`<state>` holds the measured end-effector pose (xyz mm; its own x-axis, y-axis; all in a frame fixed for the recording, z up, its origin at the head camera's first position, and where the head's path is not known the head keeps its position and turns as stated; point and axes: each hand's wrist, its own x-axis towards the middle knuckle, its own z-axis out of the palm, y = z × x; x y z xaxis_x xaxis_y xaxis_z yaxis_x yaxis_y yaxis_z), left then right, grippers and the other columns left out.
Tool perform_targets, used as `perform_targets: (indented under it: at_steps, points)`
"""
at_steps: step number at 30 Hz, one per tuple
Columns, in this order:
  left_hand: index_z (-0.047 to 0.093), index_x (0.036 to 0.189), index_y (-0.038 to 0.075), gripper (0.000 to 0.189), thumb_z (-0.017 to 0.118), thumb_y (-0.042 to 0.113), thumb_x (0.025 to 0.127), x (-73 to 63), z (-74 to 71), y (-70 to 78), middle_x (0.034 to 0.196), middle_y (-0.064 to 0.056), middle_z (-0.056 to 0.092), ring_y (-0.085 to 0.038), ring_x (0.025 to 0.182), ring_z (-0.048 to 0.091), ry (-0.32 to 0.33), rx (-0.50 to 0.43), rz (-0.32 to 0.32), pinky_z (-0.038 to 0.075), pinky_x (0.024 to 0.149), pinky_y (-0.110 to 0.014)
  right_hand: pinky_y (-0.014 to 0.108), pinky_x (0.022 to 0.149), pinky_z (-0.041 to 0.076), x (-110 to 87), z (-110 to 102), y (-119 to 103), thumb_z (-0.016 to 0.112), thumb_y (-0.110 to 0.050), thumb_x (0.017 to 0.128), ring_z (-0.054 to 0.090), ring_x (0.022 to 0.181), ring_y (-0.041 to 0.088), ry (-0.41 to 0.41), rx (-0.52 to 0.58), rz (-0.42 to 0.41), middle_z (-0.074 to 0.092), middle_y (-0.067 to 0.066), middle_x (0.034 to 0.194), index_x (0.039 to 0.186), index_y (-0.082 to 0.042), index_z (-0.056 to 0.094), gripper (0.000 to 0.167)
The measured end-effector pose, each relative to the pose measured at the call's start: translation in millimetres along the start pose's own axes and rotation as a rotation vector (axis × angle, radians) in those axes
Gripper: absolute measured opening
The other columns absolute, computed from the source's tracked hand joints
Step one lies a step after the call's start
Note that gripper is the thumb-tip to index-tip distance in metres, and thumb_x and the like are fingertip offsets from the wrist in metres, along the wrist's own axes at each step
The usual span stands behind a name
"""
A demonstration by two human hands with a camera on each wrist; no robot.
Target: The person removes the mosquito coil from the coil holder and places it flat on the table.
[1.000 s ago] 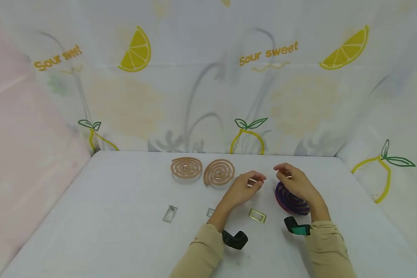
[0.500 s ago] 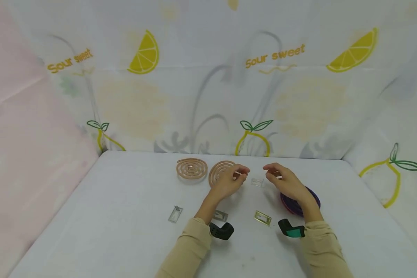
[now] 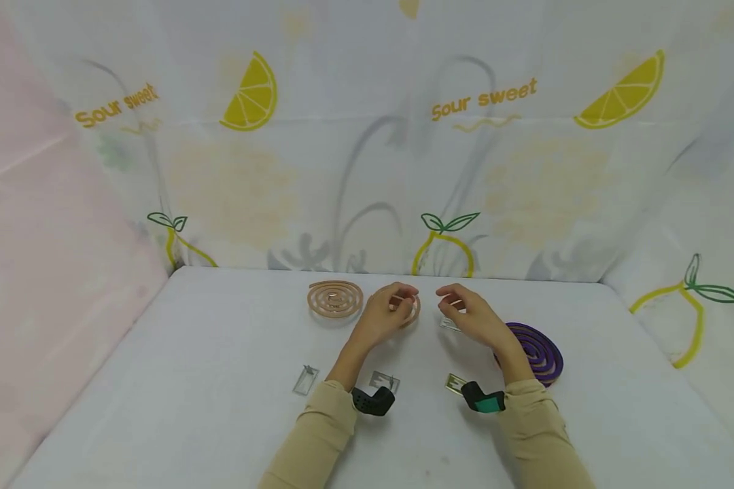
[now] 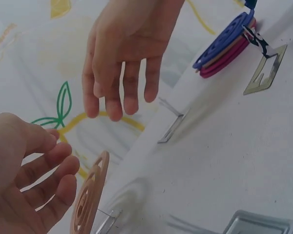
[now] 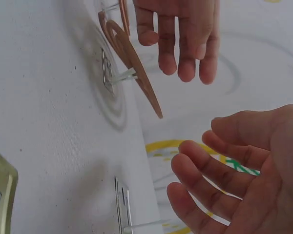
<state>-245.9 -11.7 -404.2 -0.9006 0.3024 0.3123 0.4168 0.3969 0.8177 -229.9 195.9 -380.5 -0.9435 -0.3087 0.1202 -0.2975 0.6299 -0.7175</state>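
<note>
Both hands hover over the table, fingers loosely bent and holding nothing. My left hand (image 3: 380, 316) hangs over a tan mosquito coil (image 3: 416, 311), covering most of it in the head view. In the right wrist view this coil (image 5: 136, 73) sits raised on a thin metal stand. My right hand (image 3: 476, 318) is above a small silver coil stand (image 3: 449, 324), which it partly hides; the left wrist view shows that stand (image 4: 174, 129) bare. Beside the right forearm lies a stack of mosquito coils (image 3: 535, 352), purple on top, with magenta below in the left wrist view.
Another tan coil (image 3: 335, 299) stands at the back left. Nearer lie two silver stands, one at the left (image 3: 306, 380) and one by the left wrist (image 3: 384, 382). A gold stand (image 3: 455, 384) is partly behind the right wrist camera (image 3: 482, 399). Printed cloth (image 3: 367, 163) hangs behind the table.
Both hands have moved left: the left hand from between the coils to over the second tan coil, the right hand off the purple stack, which now shows more fully.
</note>
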Motion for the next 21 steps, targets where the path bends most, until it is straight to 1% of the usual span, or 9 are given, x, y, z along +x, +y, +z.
perform_targets:
  at_steps: [2,4,9,12,14,19,21]
  points:
    - [0.064,0.112,0.011,0.021,0.053,0.012,0.094,0.1,-2.6,-3.3,0.105,-0.007,0.067,-0.02,0.096,0.065,0.024,-0.036,-0.045,0.052,0.084,-0.032,0.038,0.08,0.051,3.8,3.7,-1.0,0.053,-0.016,0.096,0.061,0.101,0.034,-0.007,0.015,0.005,0.063,0.02,0.11,0.123,0.001,0.053,0.032]
    - [0.063,0.113,0.012,0.022,0.053,0.011,0.094,0.2,-4.5,-5.9,0.105,-0.007,0.067,-0.021,0.098,0.064,0.054,-0.059,-0.066,0.052,0.086,-0.034,0.037,0.079,0.051,6.5,6.5,-1.4,0.053,-0.015,0.096,0.061,0.101,0.034,-0.009,0.033,0.013,0.062,0.02,0.11,0.124,0.001,0.052,0.032]
    - [0.064,0.112,0.01,0.022,0.054,0.009,0.092,0.4,-6.1,-10.5,0.106,-0.009,0.065,-0.022,0.099,0.063,0.094,-0.05,-0.058,0.051,0.086,-0.034,0.032,0.075,0.051,7.7,11.1,-1.4,0.053,-0.016,0.095,0.062,0.099,0.032,-0.022,0.058,0.041,0.061,0.02,0.109,0.125,0.0,0.051,0.034]
    - [0.064,0.112,0.008,0.024,0.055,0.006,0.09,0.7,-6.0,-13.2,0.106,-0.01,0.063,-0.023,0.1,0.062,0.111,-0.02,-0.054,0.052,0.085,-0.034,0.031,0.075,0.051,7.5,13.2,-1.7,0.053,-0.017,0.096,0.062,0.099,0.031,-0.026,0.062,0.054,0.062,0.02,0.11,0.126,0.0,0.05,0.035]
    - [0.065,0.113,0.007,0.026,0.055,0.005,0.089,1.6,-6.0,-15.1,0.106,-0.012,0.062,-0.023,0.101,0.061,0.124,-0.002,-0.053,0.052,0.085,-0.034,0.032,0.076,0.052,7.9,14.1,-1.8,0.053,-0.017,0.096,0.062,0.098,0.031,-0.024,0.054,0.046,0.062,0.02,0.11,0.126,0.0,0.05,0.035]
    - [0.063,0.116,0.006,0.031,0.054,0.005,0.087,1.9,-6.5,-19.2,0.11,-0.016,0.059,-0.026,0.104,0.057,0.137,0.049,-0.055,0.049,0.09,-0.038,0.031,0.073,0.051,9.0,19.2,-4.4,0.053,-0.013,0.095,0.062,0.094,0.03,-0.022,0.085,0.054,0.061,0.021,0.11,0.127,0.001,0.048,0.036]
    - [0.063,0.118,0.005,0.033,0.054,0.005,0.086,1.9,-6.2,-21.0,0.112,-0.017,0.059,-0.028,0.106,0.056,0.136,0.067,-0.052,0.047,0.092,-0.041,0.03,0.073,0.051,9.1,21.8,-5.4,0.054,-0.012,0.095,0.062,0.093,0.029,-0.028,0.123,0.071,0.06,0.022,0.111,0.129,0.001,0.047,0.038]
